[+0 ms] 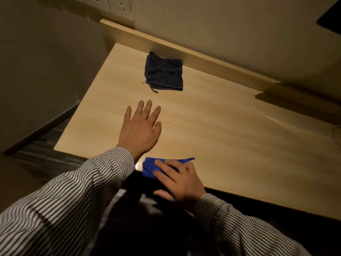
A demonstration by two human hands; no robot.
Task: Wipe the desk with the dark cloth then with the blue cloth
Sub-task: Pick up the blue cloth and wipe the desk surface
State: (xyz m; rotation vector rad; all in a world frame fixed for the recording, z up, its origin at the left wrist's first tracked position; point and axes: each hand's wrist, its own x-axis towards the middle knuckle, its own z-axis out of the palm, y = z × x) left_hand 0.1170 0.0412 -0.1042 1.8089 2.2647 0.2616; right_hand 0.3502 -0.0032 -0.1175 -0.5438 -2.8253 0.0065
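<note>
My left hand (141, 126) hovered open and empty, fingers spread, aimed at the dark cloth (163, 72); that cloth lay folded roughly square near the back of the pale wood-grain tabletop (239, 135), nubbly like terry, a loose strip trailing from one corner; my right hand (180, 179) pressed flat on the smoother blue cloth (149, 167) at the near edge, probably keeping it ready for the second wipe.

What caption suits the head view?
Left hand reaches toward dark cloth; right hand presses blue cloth.
</note>
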